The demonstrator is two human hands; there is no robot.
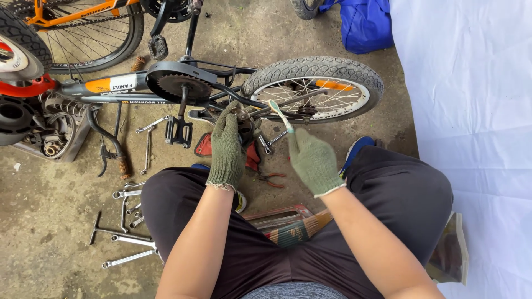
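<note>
**Gloved hands at the rear wheel of a small bicycle**

At the far left lies part of a tyre (19, 41) beside a red frame piece (25, 87), with a crate of metal parts (52, 135) just below them on the concrete floor (50, 194). Near the person's left knee a cluster of spanners (126, 221) lies scattered on the ground, and another spanner (147, 149) lies farther off beside a black handlebar (108, 138) with a brown grip.

The small bicycle (127, 88) lies on its side across the far part of the scene, its chainring (176, 86) and a pedal (178, 132) facing up. Behind it stands an orange bicycle (72, 16).

The left hand (226, 149), in a green knit glove, reaches forward, and its fingers rest on the frame parts next to the rear wheel (313, 88); whether it grips anything there cannot be told. Under it lies a red rag or pouch (206, 145), and near that a pair of red-handled pliers (271, 178).

The right hand (313, 160), also gloved, is held apart from the left, raised above the ground, its fingers closed on the handle of a toothbrush (280, 115) whose head points toward the wheel's spokes.

Farther right, a blue shoe (354, 152) shows beside the person's knee, a blue bag (366, 25) sits at the far edge, and a white sheet (471, 111) covers the right side.
</note>
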